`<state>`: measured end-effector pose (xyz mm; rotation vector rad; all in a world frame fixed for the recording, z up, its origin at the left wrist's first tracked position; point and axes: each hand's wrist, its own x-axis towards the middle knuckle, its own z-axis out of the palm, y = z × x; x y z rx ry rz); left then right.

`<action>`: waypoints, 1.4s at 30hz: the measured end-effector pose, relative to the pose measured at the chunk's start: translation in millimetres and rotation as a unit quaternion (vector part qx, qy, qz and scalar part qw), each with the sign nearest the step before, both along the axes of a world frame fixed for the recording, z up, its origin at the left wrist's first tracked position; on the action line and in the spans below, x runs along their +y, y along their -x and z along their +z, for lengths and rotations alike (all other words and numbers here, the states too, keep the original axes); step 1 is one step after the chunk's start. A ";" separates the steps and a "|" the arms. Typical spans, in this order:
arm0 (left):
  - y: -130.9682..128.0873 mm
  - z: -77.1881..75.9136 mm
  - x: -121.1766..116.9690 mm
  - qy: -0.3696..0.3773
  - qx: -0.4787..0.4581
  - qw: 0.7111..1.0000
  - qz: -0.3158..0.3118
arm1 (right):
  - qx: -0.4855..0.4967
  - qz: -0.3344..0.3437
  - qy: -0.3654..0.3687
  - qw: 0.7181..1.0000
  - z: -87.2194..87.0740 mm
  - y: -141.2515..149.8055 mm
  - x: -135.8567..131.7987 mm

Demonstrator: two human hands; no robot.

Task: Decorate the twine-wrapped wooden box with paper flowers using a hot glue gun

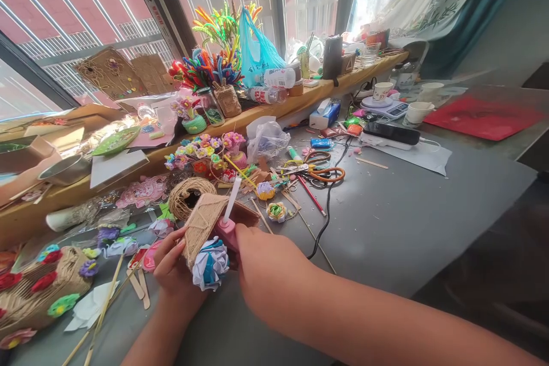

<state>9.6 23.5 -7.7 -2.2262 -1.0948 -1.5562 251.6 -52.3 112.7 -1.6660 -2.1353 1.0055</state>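
Note:
My left hand [174,266] is closed around a twine-wrapped cardboard box [203,220], held tilted above the table. A crumpled blue and white paper flower [211,264] sits at the box's near end. In my right hand [268,260] is a pink hot glue gun [227,233], with a white glue stick [233,200] poking up out of its back. Its nozzle is hidden behind the flower and the box. Just beyond the box lies a roll of twine [189,197]. A yellow-green paper flower [277,212] rests to the right of it.
Scissors [319,171], a red pencil [312,197] and a black cable [328,214] lie beyond my right hand. A flower-covered twine piece [43,286] and thin sticks [100,314] are at the left. A phone [392,133] lies farther back, below a crowded window ledge [300,104].

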 end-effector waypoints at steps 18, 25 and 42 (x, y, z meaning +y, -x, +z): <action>3.0 0.2 2.7 -0.062 0.039 0.997 -0.020 | -0.025 0.015 -0.030 0.999 7.6 -4.6 -1.9; 2.5 0.4 5.4 -0.085 0.015 0.996 -0.033 | -0.031 0.023 -0.025 0.999 10.0 -8.6 -4.2; 10.0 1.6 8.0 -0.100 0.071 0.992 -0.018 | 0.015 -0.003 0.019 1.000 20.7 -25.0 -16.0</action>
